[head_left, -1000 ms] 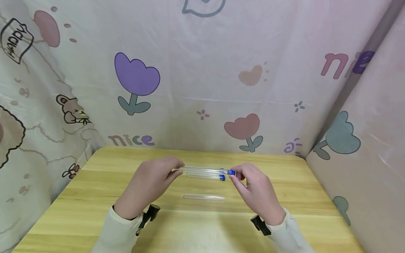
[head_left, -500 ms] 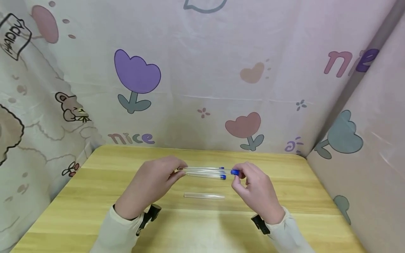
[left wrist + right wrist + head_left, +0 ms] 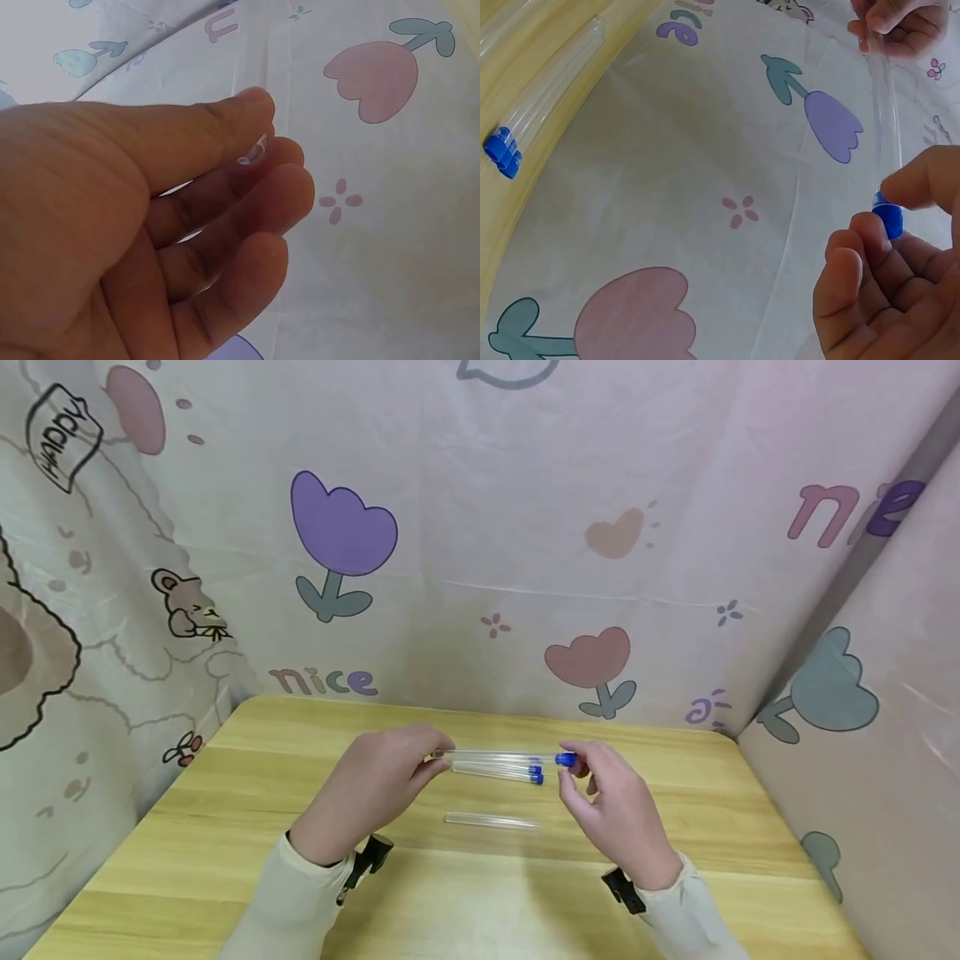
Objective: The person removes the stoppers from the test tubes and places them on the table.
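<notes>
My left hand (image 3: 390, 772) pinches one end of a clear test tube (image 3: 510, 754) between thumb and forefinger. In the left wrist view only the round tip of the tube (image 3: 253, 154) shows between the fingers. At the tube's other end sits a blue stopper (image 3: 889, 219), which my right hand (image 3: 618, 806) holds between thumb and fingertips. The tube is held roughly level above the table. Behind and below it lie two tubes with blue stoppers (image 3: 536, 774), side by side. Nearer to me, one tube without a stopper (image 3: 491, 821) lies on the wood.
The wood-grain table (image 3: 480, 893) ends at a printed curtain (image 3: 465, 543) hanging along its back and sides. Black wrist cameras (image 3: 624, 891) are strapped on at both white sleeves (image 3: 292, 893).
Both hands stay on the same tube with only slight movement. The right fingers have shifted a little around the blue stopper. The head view has turned slightly to the left.
</notes>
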`<move>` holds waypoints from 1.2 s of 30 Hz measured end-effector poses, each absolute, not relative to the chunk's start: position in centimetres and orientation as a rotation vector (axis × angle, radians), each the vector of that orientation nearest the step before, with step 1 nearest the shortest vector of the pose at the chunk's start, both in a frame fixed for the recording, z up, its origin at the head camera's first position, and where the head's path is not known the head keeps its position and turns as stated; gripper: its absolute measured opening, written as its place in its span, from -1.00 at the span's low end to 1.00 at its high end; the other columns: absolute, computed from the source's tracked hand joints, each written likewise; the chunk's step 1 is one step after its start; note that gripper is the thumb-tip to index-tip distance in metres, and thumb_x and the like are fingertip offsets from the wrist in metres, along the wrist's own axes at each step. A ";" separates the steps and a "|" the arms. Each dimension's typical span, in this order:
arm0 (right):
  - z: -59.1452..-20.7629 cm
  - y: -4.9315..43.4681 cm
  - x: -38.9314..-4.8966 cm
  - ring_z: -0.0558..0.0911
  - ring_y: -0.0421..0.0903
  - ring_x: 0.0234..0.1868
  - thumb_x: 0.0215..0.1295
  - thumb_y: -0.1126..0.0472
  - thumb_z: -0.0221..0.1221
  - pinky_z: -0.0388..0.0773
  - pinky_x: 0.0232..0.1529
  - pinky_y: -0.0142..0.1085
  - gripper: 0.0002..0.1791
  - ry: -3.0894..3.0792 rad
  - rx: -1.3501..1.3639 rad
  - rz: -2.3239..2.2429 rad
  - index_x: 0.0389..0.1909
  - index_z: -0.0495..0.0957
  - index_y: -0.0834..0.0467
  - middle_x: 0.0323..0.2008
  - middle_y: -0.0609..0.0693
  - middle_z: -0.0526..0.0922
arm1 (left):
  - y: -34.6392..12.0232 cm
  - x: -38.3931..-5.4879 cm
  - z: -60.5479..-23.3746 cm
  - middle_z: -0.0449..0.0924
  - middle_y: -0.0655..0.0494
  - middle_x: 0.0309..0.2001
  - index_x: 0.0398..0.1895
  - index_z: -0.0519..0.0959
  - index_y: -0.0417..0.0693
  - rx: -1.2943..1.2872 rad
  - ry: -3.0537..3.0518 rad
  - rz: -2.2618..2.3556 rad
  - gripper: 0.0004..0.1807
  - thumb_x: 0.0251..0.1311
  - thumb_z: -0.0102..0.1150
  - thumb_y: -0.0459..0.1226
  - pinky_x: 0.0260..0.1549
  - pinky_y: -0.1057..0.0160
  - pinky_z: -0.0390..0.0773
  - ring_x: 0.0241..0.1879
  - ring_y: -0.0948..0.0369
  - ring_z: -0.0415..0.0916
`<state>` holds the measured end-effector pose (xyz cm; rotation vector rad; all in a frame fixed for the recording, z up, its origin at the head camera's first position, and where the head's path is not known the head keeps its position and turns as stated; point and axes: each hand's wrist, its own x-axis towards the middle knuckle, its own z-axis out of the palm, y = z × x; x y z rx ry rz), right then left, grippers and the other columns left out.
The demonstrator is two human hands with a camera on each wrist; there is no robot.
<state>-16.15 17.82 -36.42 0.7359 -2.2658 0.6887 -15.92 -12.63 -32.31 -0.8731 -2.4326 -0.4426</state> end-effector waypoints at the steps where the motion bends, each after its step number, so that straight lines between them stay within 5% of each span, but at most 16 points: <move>1: -36.4 17.9 -16.2 0.49 -0.29 -0.35 0.25 0.41 0.36 0.55 -0.42 -0.44 -0.70 -2.265 0.734 0.689 0.00 0.64 0.25 -0.31 -0.11 0.59 | -12.6 -16.0 -32.3 0.73 0.26 -0.24 -0.18 0.72 0.01 -0.876 -2.432 -0.441 -0.88 0.25 0.46 -0.26 -0.37 0.35 0.61 -0.41 0.38 0.57; 17: -36.2 18.2 -16.2 0.43 -0.30 -0.39 0.22 0.33 0.45 0.48 -0.44 -0.44 -0.81 -2.295 0.746 0.656 -0.18 0.67 0.15 -0.38 -0.19 0.56 | -12.4 -16.5 -32.8 0.73 0.26 -0.24 -0.17 0.72 0.00 -0.851 -2.435 -0.432 -0.86 0.25 0.46 -0.26 -0.34 0.31 0.64 -0.35 0.34 0.62; 36: -35.6 19.1 -16.0 0.45 -0.30 -0.37 0.24 0.38 0.43 0.51 -0.40 -0.46 -0.77 -2.303 0.852 0.603 -0.11 0.67 0.18 -0.34 -0.16 0.57 | -12.0 -16.7 -33.1 0.71 0.30 -0.28 -0.22 0.73 0.05 -0.864 -2.483 -0.428 -0.89 0.23 0.47 -0.27 -0.36 0.33 0.62 -0.38 0.37 0.59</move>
